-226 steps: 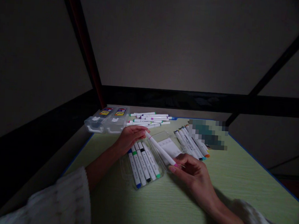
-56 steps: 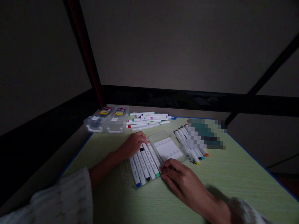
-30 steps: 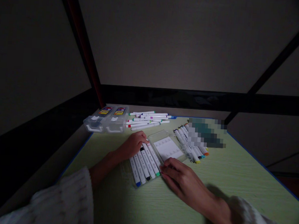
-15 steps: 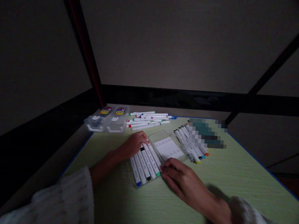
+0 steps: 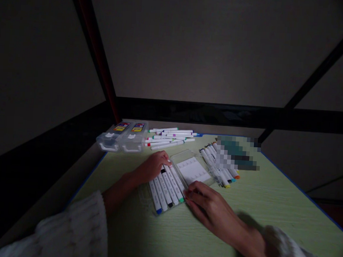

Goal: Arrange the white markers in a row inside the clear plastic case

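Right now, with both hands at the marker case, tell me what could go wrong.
The left hand covers some far ends of the colour-capped white markers in the open clear plastic case, so a badly seated one might go unnoticed. Slim white pens lying loosely near the far edge of the pale green table could roll if bumped.

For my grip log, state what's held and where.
Grip unclear: left hand at the far end, right hand at the near end, of the pink-banded marker.

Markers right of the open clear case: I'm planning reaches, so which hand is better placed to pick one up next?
Probably the right hand: it is nearer those markers, while the left hand is across the open case.
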Demonstrator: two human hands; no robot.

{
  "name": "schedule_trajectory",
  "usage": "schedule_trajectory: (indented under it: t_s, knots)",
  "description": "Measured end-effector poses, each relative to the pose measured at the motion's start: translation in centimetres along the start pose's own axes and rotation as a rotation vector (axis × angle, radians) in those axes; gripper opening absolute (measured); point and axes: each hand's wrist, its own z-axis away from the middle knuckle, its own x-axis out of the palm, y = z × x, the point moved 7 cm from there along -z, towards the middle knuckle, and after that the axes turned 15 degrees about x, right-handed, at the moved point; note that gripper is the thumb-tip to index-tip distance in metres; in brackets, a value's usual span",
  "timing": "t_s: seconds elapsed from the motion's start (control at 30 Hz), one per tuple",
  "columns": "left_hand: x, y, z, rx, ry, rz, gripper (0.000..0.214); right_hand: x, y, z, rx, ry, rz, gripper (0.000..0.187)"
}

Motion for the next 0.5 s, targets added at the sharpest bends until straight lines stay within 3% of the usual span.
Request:
schedule_trajectory:
  t_s: [0.5]
  knots:
    - [0.44, -0.01, 0.13, 0.058, -0.069, -0.033, 0.031, 0.05, 0.01, 0.07, -0.001, 0.017, 0.021, 0.024]
